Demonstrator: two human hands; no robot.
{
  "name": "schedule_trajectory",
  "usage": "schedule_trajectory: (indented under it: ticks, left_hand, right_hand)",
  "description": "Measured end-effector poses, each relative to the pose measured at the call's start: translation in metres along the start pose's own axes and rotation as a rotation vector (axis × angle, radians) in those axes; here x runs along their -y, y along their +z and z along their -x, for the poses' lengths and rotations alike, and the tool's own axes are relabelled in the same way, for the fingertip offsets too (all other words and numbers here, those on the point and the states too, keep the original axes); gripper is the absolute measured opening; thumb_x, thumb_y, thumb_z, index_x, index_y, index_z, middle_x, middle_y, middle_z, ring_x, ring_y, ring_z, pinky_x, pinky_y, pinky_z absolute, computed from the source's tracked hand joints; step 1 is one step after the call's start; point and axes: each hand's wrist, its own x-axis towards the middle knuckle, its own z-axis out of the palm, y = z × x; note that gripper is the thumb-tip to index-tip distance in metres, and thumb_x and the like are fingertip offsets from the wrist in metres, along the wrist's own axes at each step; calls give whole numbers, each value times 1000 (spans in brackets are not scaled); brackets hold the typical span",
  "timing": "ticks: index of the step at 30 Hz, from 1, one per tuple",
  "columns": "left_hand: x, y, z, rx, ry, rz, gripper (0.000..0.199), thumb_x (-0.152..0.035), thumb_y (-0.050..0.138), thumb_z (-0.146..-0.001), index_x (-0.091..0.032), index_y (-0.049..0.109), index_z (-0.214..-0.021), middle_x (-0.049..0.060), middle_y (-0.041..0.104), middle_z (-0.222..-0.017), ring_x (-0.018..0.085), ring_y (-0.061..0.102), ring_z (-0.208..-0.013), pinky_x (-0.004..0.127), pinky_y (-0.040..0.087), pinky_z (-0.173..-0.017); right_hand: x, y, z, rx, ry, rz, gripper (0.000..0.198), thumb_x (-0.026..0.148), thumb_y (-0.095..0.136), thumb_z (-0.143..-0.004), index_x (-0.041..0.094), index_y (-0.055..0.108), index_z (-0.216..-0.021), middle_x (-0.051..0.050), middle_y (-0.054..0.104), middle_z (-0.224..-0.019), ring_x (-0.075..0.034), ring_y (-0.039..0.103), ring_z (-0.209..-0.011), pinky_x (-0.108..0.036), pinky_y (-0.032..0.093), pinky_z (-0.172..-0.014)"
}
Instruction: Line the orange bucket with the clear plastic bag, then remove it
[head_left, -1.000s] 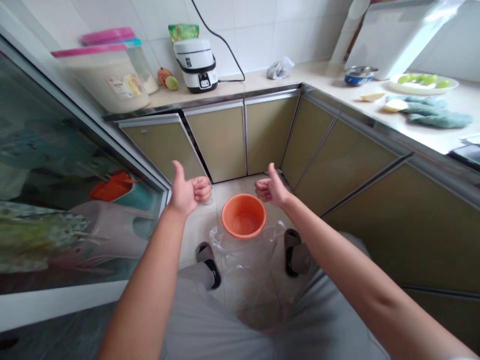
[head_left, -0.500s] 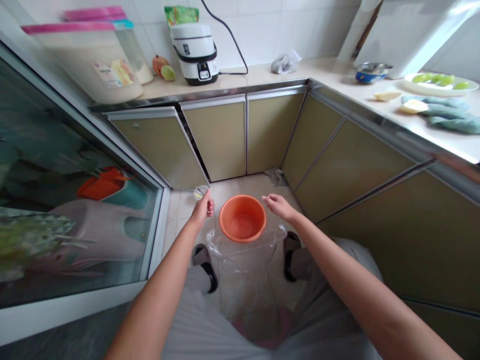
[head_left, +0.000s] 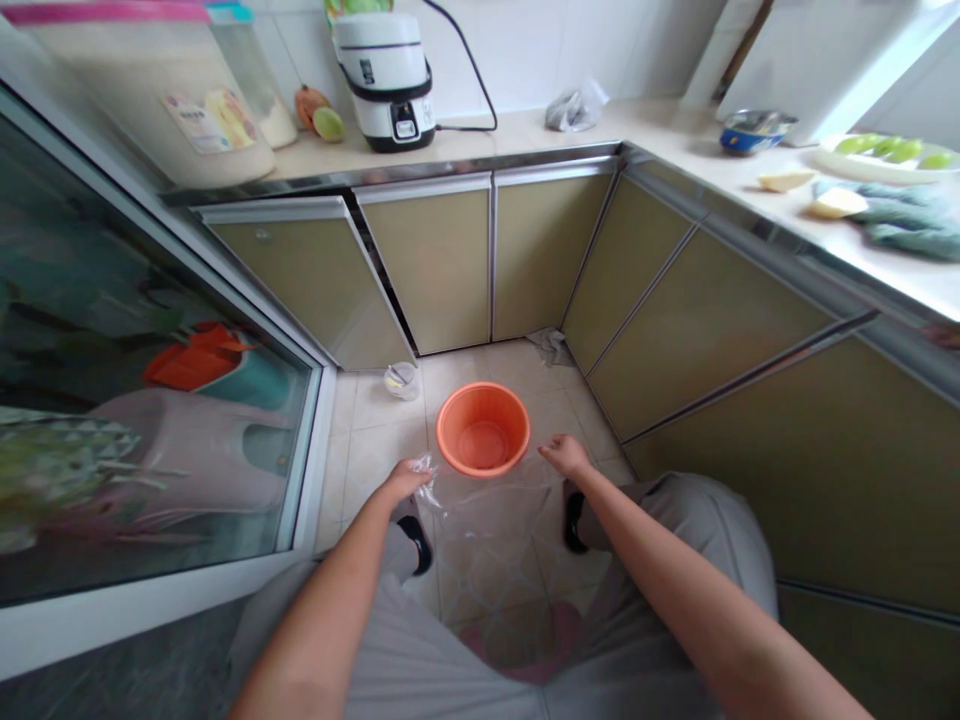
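Observation:
An orange plastic basin sits on the tiled floor between my feet. In front of it, clear plastic film stretches between my hands; whether it is a sheet or a bag I cannot tell. My left hand is closed on its left edge, where the film bunches up. To the right of the basin my right hand is pinched at the film's right edge. Past the basin, to the left, a small clear tub stands on the floor with a utensil in it.
Cabinets surround the floor ahead and on the right; one door at the left hangs slightly ajar. A rice cooker and a large food container stand on the counter. A grey cloth lies in the corner. A glass door borders the left.
Both hands have come down and nearer to me, from beside the basin to the film. My left hand now grips the film's left edge. The small tub is uncovered.

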Motion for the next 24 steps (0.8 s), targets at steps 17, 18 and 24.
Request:
schedule_trajectory:
  ticks: [17,18,24]
  left_hand:
    - [-117,-86,84,102,57,457,36,-53,62,-77,-18,67,-79,-2,48,-55,11,41,-46,24,29,-46]
    - [-131,-94,83,28,68,524,34,-50,59,-79,-17,67,-80,-2,47,-54,12,41,-45,24,30,-45]
    - [-263,-147,102,-214,234,644,32,-37,46,-89,-14,68,-91,0,51,-56,14,42,-42,25,34,-45]
  right_hand:
    - [66,-123,66,413,49,-812,22,37,73,-83,21,59,-89,8,55,-58,-5,22,-41,-20,18,-41]
    - [79,-132,61,374,80,-827,19,35,71,-86,20,60,-90,9,52,-55,-5,20,-40,-20,18,-40]
    - [190,-221,46,234,-78,-979,13,22,62,-97,17,58,-86,9,43,-50,-4,19,-38,-19,18,-37]
